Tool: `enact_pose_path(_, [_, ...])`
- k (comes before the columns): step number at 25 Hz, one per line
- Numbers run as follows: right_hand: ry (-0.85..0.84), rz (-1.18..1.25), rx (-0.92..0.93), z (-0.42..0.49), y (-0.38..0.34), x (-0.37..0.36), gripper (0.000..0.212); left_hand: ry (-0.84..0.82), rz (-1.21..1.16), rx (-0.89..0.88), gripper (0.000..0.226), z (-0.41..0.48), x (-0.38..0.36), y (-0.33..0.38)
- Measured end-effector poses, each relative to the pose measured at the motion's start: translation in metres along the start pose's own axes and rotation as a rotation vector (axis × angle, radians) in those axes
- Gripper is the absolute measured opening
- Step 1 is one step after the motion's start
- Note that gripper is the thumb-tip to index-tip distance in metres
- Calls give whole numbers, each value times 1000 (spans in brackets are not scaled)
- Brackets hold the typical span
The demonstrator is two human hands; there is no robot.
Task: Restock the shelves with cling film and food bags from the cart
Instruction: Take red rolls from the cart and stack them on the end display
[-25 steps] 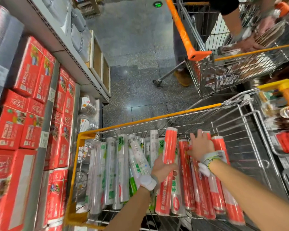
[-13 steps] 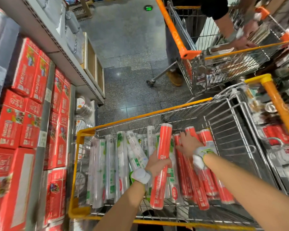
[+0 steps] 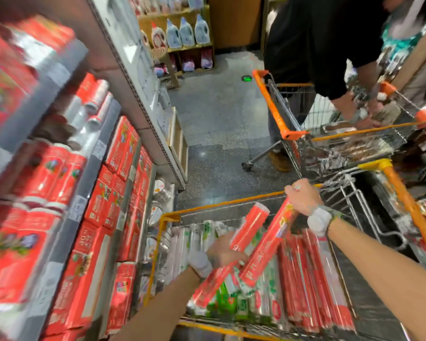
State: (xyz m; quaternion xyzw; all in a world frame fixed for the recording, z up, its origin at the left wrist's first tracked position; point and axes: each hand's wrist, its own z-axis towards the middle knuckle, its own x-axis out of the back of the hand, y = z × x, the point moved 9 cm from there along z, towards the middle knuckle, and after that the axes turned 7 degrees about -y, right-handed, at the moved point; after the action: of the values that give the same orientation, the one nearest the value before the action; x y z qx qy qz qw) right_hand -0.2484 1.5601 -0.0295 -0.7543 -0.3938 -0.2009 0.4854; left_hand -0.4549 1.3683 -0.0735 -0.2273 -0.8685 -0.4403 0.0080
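Observation:
A yellow-rimmed wire cart in front of me holds several red rolls on its right side and clear green-labelled rolls on its left. My left hand grips one red roll around its middle, tilted up above the pile. My right hand grips the top end of a second red roll, also lifted at a slant. The shelves on my left carry red boxes and red rolls.
Another person in a black top bends over an orange-handled cart ahead on the right. A third cart with a yellow-orange handle stands at my right. Grey tiled floor lies between the shelves and the carts.
Both hands have lifted their red rolls up out of the pile and tilted them. My view has swung up and left, showing more of the shelves.

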Motion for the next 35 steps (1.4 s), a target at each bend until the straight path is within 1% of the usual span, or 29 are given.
enact_pose_path(2, [30, 53, 63, -19, -29, 16, 39, 97, 40, 3, 53, -31, 27, 9])
enact_pose_path(4, [34, 105, 124, -33, -49, 22, 42, 202, -24, -5, 53, -63, 48, 19])
enact_pose_path(6, [3, 182, 142, -45, -70, 24, 43, 313, -62, -42, 42, -96, 65, 33])
enact_pose_path(7, [-17, 212, 155, -47, -82, 24, 47, 389, -88, -59, 32, -116, 73, 40])
enact_pose_path(8, [-37, 236, 188, -55, -97, 27, 52, 476, -118, -51, 28, -137, 79, 44])
enact_pose_path(9, [-81, 254, 239, -67, -117, 28, 53, 588, -148, -55, 34, -166, 82, 49])
enact_pose_path(11, [-122, 285, 296, -80, -146, 26, 48, 675, -189, -83, 59, -201, 89, 51])
enact_pose_path(12, [-141, 302, 314, -82, -156, 23, 45, 725, -173, -88, 63, -219, 92, 51])
enact_pose_path(15, [-226, 335, 381, -103, -191, 15, 46, 941, -171, -93, 53, -287, 89, 60])
enact_pose_path(17, [-285, 345, 458, -130, -227, 12, 52, 1081, -208, -105, 45, -332, 86, 62])
enact_pose_path(18, [-314, 343, 499, -149, -248, 12, 54, 1168, -228, -111, 46, -359, 83, 62])
enact_pose_path(20, [-348, 326, 566, -172, -282, 7, 50, 1298, -265, -125, 52, -405, 77, 71])
enact_pose_path(22, [-375, 337, 610, -192, -313, 3, 52, 1403, -370, -196, 52, -442, 69, 78])
enact_pose_path(24, [-413, 349, 662, -220, -343, 4, 53, 1482, -436, -258, 58, -477, 66, 87])
enact_pose_path(25, [-457, 370, 683, -230, -359, 0, 53, 1520, -423, -276, 60, -493, 67, 93])
enact_pose_path(27, [-529, 411, 748, -241, -397, -14, 57, 1599, -392, -339, 54, -528, 73, 103])
enact_pose_path(28, [-539, 425, 792, -240, -420, -24, 60, 1645, -393, -374, 52, -546, 75, 109])
enact_pose_path(30, [-546, 437, 877, -278, -455, -21, 61, 1744, -416, -456, 54, -584, 78, 118])
enact_pose_path(32, [-486, 379, 976, -347, -459, 13, 57, 1802, -441, -519, 51, -608, 82, 126])
enact_pose_path(33, [-410, 312, 1047, -370, -466, 24, 53, 1827, -450, -542, 46, -622, 83, 129])
enact_pose_path(35, [-166, 167, 1254, -414, -482, 42, 42, 1838, -479, -601, 40, -648, 89, 134])
